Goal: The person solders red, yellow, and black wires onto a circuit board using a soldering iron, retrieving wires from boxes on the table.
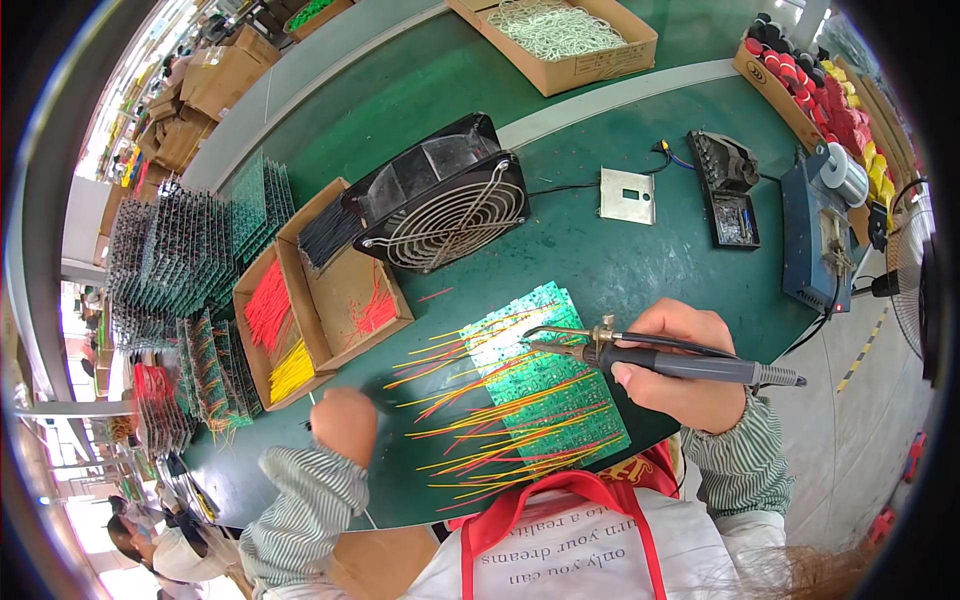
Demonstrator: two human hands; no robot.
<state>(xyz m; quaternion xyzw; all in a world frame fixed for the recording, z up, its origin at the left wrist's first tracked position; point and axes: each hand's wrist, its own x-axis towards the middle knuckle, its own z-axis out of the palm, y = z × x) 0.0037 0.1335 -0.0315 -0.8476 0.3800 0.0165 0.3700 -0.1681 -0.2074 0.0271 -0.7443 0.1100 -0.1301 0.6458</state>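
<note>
My right hand [700,402] grips a soldering iron [695,364] with a solder feed tube fixed along it. Its tip reaches the upper part of a green circuit board panel [540,385], which lies flat in front of me. Rows of yellow and red wires [500,411] stick out from the panel toward the left. My left hand [343,425] is off the panel, just below a cardboard box [340,348] of cut wires. Its fingers are curled; something small and dark shows by the fingertips, too unclear to name.
A black fan [440,205] stands behind the box, near stacked circuit boards [180,240]. Rightward are a metal plate [628,196], a black tray [728,190] and a blue solder feeder [815,235] with a wire spool [845,175]. A carton of pale rings [560,70] sits at the back.
</note>
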